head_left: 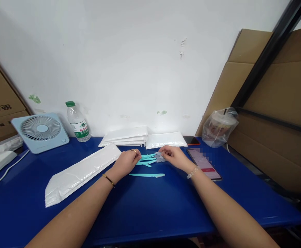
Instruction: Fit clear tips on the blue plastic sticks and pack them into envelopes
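Observation:
Several teal eyebrow razors (147, 159) lie in a loose pile on the blue table between my hands. At the pile's left side my left hand (127, 162) is closed, its thumb and fingers pinched at the handle ends of the razors. My right hand (175, 157) is closed too, fingertips together over small translucent plastic pieces (159, 157) at the pile's right end. What those fingertips grip is hidden. A single teal eyebrow razor (146, 175) lies apart, nearer me, its pale end pointing right.
A long white padded mailer (80, 175) lies left of my hands, with stacked white mailers (126, 136) and another mailer (166, 140) by the wall. Around them are a fan (42, 132), water bottle (78, 124), lit phone (204, 163), dark phone (191, 140) and bagged drink cup (219, 127).

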### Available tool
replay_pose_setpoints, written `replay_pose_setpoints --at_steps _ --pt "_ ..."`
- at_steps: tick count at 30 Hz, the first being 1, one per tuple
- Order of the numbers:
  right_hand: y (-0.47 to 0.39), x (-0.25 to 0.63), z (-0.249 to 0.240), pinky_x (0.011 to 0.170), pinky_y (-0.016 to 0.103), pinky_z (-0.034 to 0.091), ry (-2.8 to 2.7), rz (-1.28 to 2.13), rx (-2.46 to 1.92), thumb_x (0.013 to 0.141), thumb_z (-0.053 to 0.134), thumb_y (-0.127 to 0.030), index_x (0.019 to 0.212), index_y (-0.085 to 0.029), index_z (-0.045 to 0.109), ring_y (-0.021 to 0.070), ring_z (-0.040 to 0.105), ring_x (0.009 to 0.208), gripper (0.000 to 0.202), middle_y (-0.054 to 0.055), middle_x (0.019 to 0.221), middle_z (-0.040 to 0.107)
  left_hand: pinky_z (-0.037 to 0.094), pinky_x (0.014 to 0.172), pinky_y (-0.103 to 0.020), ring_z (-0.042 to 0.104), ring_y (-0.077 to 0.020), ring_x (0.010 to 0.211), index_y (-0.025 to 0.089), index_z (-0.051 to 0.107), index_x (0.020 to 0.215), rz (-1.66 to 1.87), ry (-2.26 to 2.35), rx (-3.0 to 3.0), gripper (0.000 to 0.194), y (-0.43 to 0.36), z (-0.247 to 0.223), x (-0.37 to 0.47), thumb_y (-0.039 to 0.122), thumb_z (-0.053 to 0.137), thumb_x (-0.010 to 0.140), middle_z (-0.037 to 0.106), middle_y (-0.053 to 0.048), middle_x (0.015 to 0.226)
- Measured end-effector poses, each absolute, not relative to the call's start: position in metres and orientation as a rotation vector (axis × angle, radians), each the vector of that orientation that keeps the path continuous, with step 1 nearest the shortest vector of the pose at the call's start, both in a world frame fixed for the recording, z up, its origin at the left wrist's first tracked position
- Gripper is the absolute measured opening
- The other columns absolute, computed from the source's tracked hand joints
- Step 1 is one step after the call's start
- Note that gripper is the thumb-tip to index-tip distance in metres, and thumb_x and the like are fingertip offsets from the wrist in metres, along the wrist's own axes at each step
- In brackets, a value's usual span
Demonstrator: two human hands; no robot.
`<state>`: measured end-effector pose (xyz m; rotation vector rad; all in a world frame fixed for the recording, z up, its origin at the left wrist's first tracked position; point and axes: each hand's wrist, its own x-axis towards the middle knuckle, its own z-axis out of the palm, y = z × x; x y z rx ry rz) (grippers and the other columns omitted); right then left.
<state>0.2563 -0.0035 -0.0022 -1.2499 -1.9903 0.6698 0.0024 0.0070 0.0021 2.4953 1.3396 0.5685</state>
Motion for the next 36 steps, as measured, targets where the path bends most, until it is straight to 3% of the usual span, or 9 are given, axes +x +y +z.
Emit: replay_pose_setpoints --at_steps 8,18,23,28,33,36 --pt "0.002 0.254 -0.008 0.046 0.023 0.046 -1.695 1.024 -1.209 0.081 0.057 -0.048 0.073 -0.015 0.059 0.0113 0.057 0.048 0.034 0.001 0.058 0.060 0.036 0.062 -0.025 0.057 -0.0158 0.071 0.021 0.055 0.082 0.591 1.335 2.506 0.020 0.007 0.002 0.003 0.030 0.039 0.090 0.064 0.000 0.077" --pt "-0.006 0.237 -0.010 0.052 0.024 0.051 -1.706 1.224 -1.058 0.080 0.059 -0.051 0.080 -0.013 0.060 0.0117 0.062 0.054 0.038 0.003 0.066 0.064 0.036 0.060 -0.024 0.056 -0.0149 0.069 0.021 0.058 0.083 0.598 1.303 2.465 0.020 0.003 0.002 0.008 0.032 0.041 0.089 0.064 0.000 0.079" --pt "-0.008 0.244 -0.008 0.050 0.024 0.049 -1.895 1.377 -1.081 0.080 0.059 -0.049 0.080 -0.013 0.062 0.0127 0.062 0.054 0.037 0.005 0.071 0.066 0.034 0.055 -0.023 0.053 -0.0130 0.061 0.020 0.060 0.077 0.384 1.190 2.443 0.022 -0.002 0.005 0.009 0.034 0.047 0.086 0.062 0.001 0.069" --pt "-0.001 0.265 -0.003 0.053 0.023 0.043 -2.100 0.866 -1.287 0.083 0.053 -0.032 0.082 -0.015 0.067 0.0110 0.056 0.054 0.022 0.003 0.071 0.065 0.036 0.057 -0.022 0.056 -0.0129 0.065 0.021 0.062 0.077 0.317 1.141 2.472 0.019 -0.007 0.008 0.009 0.035 0.050 0.084 0.064 0.002 0.073" --pt "0.004 0.280 -0.002 0.061 0.023 0.042 -2.240 0.472 -1.392 0.073 0.059 -0.019 0.082 -0.018 0.068 0.0138 0.057 0.067 0.012 0.003 0.077 0.065 0.040 0.069 -0.027 0.059 -0.0184 0.082 0.022 0.063 0.092 0.399 1.335 2.625 0.017 0.000 0.003 0.006 0.032 0.057 0.080 0.063 -0.002 0.092" --pt "0.004 0.279 -0.005 0.063 0.023 0.041 -2.362 0.348 -1.422 0.069 0.063 -0.017 0.080 -0.018 0.067 0.0148 0.057 0.070 0.012 0.004 0.081 0.064 0.040 0.072 -0.028 0.059 -0.0199 0.086 0.022 0.064 0.089 0.352 1.388 2.664 0.015 0.006 -0.001 0.004 0.031 0.056 0.080 0.063 -0.003 0.093"
